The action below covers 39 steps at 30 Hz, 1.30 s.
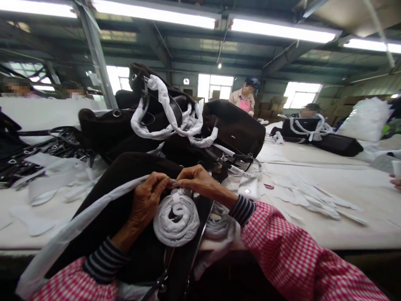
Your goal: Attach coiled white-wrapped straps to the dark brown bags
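A black bag (122, 179) lies in front of me, a zipper (202, 234) running along its right side. My left hand (145, 205) pinches the end of a strap wrapped in white paper (109, 196), which trails down to the lower left. Against it, fingertip to fingertip, my right hand (200, 182) is closed in a pinch; what lies between its fingers is too small to make out. Just below both hands sits a coil of white-wrapped strap (177, 217) on the bag. A metal clasp (163, 282) hangs lower down.
Behind the bag are piled more black bags (234, 125) with white-wrapped handles (166, 104). Loose paper pieces (313, 192) and a small pink-red item (268, 186) lie on the right of the table (360, 234). Dark straps (59, 146) heap at left. Several people work beyond.
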Each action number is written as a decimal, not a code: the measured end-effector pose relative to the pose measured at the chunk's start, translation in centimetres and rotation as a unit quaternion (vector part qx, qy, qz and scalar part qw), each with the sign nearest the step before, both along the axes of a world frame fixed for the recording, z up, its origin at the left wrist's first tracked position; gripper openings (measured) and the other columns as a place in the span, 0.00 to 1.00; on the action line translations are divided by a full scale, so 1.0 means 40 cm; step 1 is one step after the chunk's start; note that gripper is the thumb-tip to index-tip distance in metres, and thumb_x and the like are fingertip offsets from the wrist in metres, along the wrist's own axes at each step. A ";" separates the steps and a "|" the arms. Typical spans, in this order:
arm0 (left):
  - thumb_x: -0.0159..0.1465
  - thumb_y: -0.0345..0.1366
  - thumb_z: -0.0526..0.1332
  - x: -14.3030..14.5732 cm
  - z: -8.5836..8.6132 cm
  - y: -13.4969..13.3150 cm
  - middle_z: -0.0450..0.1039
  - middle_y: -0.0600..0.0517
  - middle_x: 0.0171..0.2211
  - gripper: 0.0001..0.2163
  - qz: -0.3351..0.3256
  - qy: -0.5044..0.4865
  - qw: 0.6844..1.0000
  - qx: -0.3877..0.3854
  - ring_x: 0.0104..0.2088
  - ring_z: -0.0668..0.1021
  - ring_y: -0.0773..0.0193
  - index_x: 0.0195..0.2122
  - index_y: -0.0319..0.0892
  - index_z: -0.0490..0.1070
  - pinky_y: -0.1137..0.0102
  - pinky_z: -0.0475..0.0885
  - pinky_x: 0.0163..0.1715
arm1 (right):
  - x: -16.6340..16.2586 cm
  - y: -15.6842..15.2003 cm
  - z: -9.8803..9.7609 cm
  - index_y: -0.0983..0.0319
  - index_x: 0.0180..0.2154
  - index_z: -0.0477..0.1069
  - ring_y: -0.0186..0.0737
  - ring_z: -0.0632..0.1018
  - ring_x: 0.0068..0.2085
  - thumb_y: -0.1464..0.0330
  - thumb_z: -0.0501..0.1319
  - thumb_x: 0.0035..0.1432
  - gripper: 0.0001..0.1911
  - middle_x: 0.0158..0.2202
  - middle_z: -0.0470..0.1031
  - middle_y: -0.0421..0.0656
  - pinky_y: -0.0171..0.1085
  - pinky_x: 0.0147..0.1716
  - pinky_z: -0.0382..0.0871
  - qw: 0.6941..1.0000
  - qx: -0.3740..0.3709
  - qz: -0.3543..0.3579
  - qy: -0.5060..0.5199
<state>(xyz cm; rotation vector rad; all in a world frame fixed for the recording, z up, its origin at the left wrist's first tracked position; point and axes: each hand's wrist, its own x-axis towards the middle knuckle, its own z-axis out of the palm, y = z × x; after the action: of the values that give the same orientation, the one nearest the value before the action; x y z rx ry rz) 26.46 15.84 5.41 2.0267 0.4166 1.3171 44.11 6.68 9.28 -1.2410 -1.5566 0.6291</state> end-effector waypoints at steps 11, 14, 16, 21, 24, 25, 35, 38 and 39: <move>0.73 0.41 0.58 -0.006 0.005 -0.002 0.78 0.52 0.42 0.10 -0.074 0.151 0.983 0.078 0.44 0.78 0.60 0.40 0.44 0.77 0.65 0.71 0.48 | 0.049 -0.100 0.056 0.65 0.29 0.77 0.30 0.67 0.24 0.64 0.66 0.55 0.09 0.23 0.70 0.37 0.31 0.25 0.58 0.999 -0.011 -0.040 -0.019; 0.69 0.44 0.64 -0.032 0.023 -0.028 0.72 0.50 0.55 0.09 -0.067 0.269 0.943 0.183 0.57 0.72 0.54 0.46 0.48 0.77 0.56 0.67 0.58 | 0.102 -0.166 0.103 0.65 0.29 0.76 0.29 0.65 0.23 0.63 0.67 0.54 0.10 0.22 0.68 0.36 0.31 0.23 0.56 0.998 -0.060 -0.034 -0.014; 0.65 0.45 0.68 -0.045 0.037 -0.054 0.67 0.50 0.62 0.14 -0.020 0.348 0.905 0.242 0.61 0.66 0.47 0.51 0.52 0.76 0.49 0.67 0.57 | 0.119 -0.189 0.108 0.65 0.29 0.75 0.30 0.65 0.23 0.63 0.67 0.54 0.10 0.22 0.68 0.36 0.32 0.23 0.56 0.994 -0.099 -0.026 -0.024; 0.67 0.39 0.64 -0.052 0.077 -0.098 0.63 0.51 0.66 0.11 0.043 0.460 0.835 0.299 0.61 0.66 0.44 0.51 0.52 0.75 0.50 0.71 0.48 | 0.075 -0.169 0.014 0.63 0.28 0.72 0.32 0.66 0.25 0.69 0.62 0.57 0.06 0.23 0.67 0.37 0.33 0.26 0.56 0.984 -0.102 -0.034 -0.141; 0.67 0.37 0.62 -0.051 0.085 -0.096 0.67 0.50 0.64 0.09 0.081 0.462 0.820 0.328 0.60 0.67 0.44 0.47 0.49 0.76 0.49 0.70 0.48 | 0.044 -0.144 -0.046 0.62 0.28 0.69 0.32 0.67 0.29 0.73 0.59 0.59 0.06 0.26 0.68 0.37 0.33 0.30 0.56 0.969 -0.060 -0.085 -0.222; 0.66 0.36 0.63 -0.050 0.081 -0.093 0.66 0.50 0.65 0.08 0.090 0.455 0.817 0.343 0.61 0.66 0.43 0.46 0.48 0.77 0.47 0.69 0.50 | 0.039 -0.140 -0.057 0.62 0.28 0.68 0.32 0.67 0.29 0.73 0.59 0.60 0.07 0.27 0.68 0.37 0.34 0.31 0.55 0.966 -0.053 -0.097 -0.234; 0.71 0.34 0.59 0.024 0.048 -0.001 0.72 0.49 0.53 0.09 0.035 0.449 0.800 0.396 0.52 0.69 0.52 0.50 0.47 0.74 0.58 0.66 0.44 | 0.036 -0.140 -0.059 0.61 0.29 0.67 0.32 0.66 0.28 0.74 0.59 0.61 0.07 0.26 0.67 0.35 0.33 0.31 0.53 0.962 -0.047 -0.093 -0.252; 0.71 0.33 0.59 0.034 0.057 0.016 0.71 0.47 0.49 0.06 0.000 0.456 0.773 0.441 0.50 0.68 0.52 0.44 0.45 0.75 0.60 0.65 0.42 | 0.038 -0.137 -0.063 0.62 0.29 0.69 0.32 0.67 0.29 0.74 0.59 0.60 0.07 0.26 0.67 0.35 0.33 0.30 0.54 0.968 -0.040 -0.096 -0.230; 0.71 0.31 0.58 0.033 0.058 0.019 0.71 0.47 0.49 0.06 -0.012 0.448 0.766 0.460 0.50 0.68 0.52 0.43 0.45 0.74 0.60 0.66 0.43 | 0.038 -0.136 -0.060 0.62 0.28 0.69 0.32 0.67 0.28 0.74 0.59 0.59 0.07 0.25 0.67 0.36 0.33 0.30 0.54 0.971 -0.042 -0.099 -0.213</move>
<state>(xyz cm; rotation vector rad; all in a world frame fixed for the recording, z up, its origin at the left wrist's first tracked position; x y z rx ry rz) 27.77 16.61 7.73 3.4503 0.1131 0.3807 45.65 1.24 6.86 -1.6522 -1.7342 0.3100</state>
